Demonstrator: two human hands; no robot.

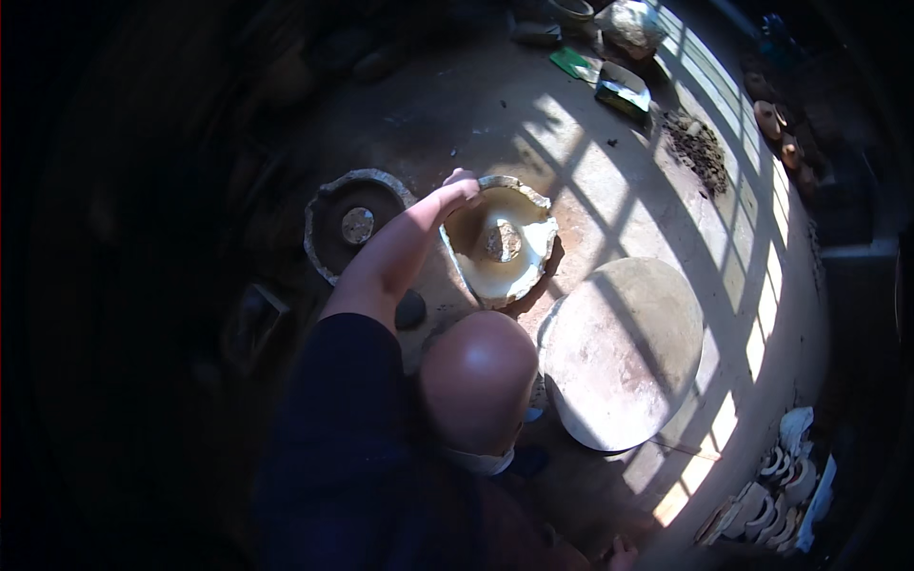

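Observation:
My left hand (463, 187) grips the far left rim of a round, pale plaster mould (519, 281), its fingers partly hidden. The mould has a chipped, uneven rim and a rough knob (503, 243) in the middle of its hollow. It looks slightly tilted, with a shadow under its right side. Just left of it, partly behind my forearm, lies a similar, darker mould (319, 224) with its own central knob (358, 226). Down at the lower edge, my right hand (621, 554) is dim and mostly cut off, away from both moulds.
A large round slab (624, 352) lies right of my bent knee (479, 376). A dark round object (410, 310) sits below the left mould. Farther off are a rubble heap (697, 152), an open box (624, 90) and a pale sack (633, 27). Curved clay pieces (771, 500) lie lower right.

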